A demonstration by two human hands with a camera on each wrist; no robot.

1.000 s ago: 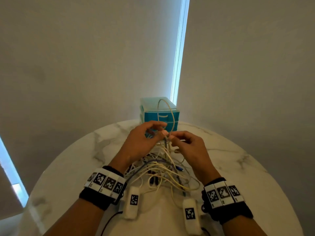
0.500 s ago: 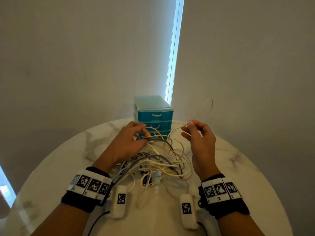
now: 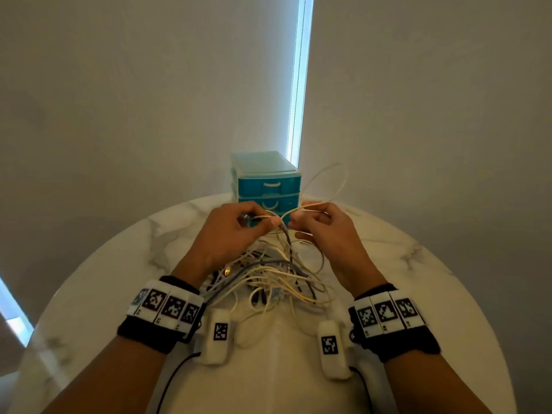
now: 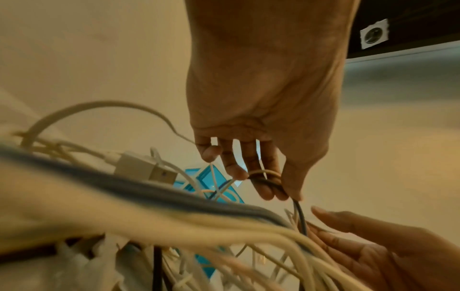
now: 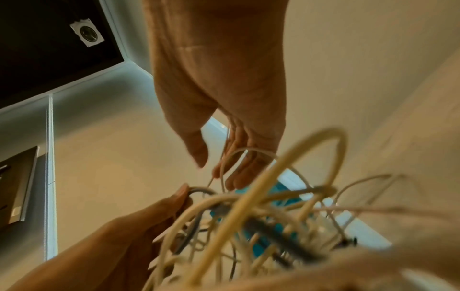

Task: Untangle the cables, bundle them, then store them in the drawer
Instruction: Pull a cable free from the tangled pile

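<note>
Cables [image 3: 277, 279] lie tangled on the table [image 3: 418, 294]; right hand [image 3: 325, 231] has swung back beside left hand [image 3: 230, 231], both pinching strands (untangling barely started, I judge).

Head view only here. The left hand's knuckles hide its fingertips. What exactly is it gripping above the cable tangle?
Observer: Left wrist view shows the left hand with fingers curled round two strands: a dark grey cable and a thin cream cable.
Operator: Right hand, from below?
Observer: Right wrist view shows a thin cream loop crossing the underside of the right hand's fingers, with the thumb set apart from them.
Operator: Any connector near the left wrist?
Observer: Yes. A white USB plug with a metal tip sits in the tangle close to that camera.
</note>
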